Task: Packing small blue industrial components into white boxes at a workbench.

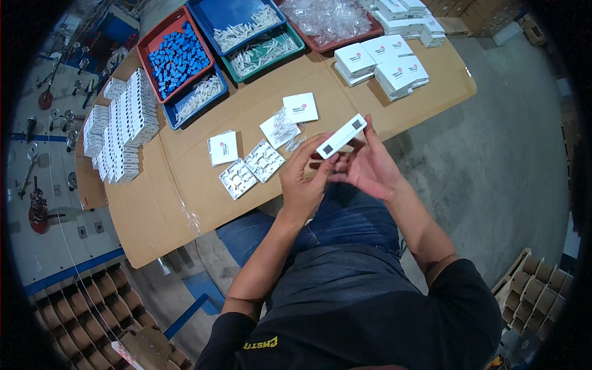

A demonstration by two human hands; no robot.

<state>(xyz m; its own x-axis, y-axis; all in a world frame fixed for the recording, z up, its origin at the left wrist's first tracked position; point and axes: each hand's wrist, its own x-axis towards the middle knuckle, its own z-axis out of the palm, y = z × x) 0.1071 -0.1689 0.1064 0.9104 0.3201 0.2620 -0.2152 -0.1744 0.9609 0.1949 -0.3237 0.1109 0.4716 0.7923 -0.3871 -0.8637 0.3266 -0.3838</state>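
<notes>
A slim white plastic box is tilted edge-on above the table's front edge, showing two dark square openings along its narrow side. My left hand grips its lower left end between thumb and fingers. At the upper right end, my right hand holds it with the fingertips, palm turned up; some fingers are hidden behind the box. On the table beyond lie two open white boxes with small white parts inside. White printed covers lie beside them, another cover farther back, and crumpled clear plastic in between.
A cardboard-covered table spans the front. At its back stand a red tray of blue parts, blue and green trays of white plugs, and a tray of clear plastic. White boxes are stacked left and right.
</notes>
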